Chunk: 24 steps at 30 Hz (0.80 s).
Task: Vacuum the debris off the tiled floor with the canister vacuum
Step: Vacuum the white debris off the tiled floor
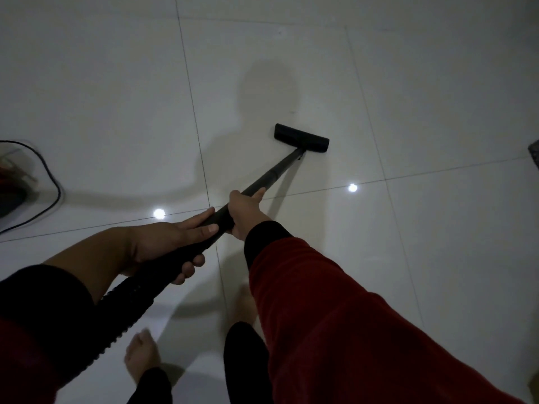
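A black vacuum wand (274,173) runs from my hands up and right to a flat black floor nozzle (301,138) resting on the pale glossy tiled floor (408,97). My right hand (248,214) grips the wand farther along. My left hand (172,243) wraps the handle end, where the ribbed black hose (122,310) begins and drops toward the lower left. No debris is visible on the dim tiles.
At the left edge sits part of the canister vacuum (13,182), with a black cord (49,182) curving across the floor. My bare feet (143,357) stand below the hose. A dark object (534,154) pokes in at the right edge. Ceiling lights reflect on the tiles.
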Tool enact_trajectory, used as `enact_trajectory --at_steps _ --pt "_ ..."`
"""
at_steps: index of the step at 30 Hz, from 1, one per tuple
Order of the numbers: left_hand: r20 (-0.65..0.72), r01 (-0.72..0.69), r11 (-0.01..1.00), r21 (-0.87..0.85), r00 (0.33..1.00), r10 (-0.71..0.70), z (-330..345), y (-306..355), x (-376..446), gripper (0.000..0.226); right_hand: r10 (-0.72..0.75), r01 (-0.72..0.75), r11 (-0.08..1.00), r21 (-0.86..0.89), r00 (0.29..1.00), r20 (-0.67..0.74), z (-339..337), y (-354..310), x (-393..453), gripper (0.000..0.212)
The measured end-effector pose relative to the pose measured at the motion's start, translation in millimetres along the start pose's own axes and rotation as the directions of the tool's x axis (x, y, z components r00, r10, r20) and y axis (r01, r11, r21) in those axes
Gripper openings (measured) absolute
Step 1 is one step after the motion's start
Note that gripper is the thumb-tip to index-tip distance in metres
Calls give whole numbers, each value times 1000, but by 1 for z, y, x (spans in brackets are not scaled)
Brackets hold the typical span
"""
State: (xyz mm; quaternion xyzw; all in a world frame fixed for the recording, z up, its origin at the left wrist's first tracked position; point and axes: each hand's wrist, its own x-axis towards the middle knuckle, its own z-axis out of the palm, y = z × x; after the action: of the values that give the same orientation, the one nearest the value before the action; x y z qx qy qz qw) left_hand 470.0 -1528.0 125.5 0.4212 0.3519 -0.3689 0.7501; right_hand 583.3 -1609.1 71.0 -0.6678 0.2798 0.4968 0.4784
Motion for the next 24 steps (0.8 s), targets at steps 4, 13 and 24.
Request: enact_trajectory --at_steps 4,13,24 --pt "-42 -26 998 -64 999 23 5 25 16 58 -12 12 999 -49 1000 5 -5 -32 20 84" --pt "4 -84 983 -164 996 86 -39 81 37 102 -35 41 991 -128 998 43 28 -104 52 80" --pt "-49 -107 976 -188 994 100 -145 206 61 64 -63 65 989 -134 998 19 122 -233 106 79"
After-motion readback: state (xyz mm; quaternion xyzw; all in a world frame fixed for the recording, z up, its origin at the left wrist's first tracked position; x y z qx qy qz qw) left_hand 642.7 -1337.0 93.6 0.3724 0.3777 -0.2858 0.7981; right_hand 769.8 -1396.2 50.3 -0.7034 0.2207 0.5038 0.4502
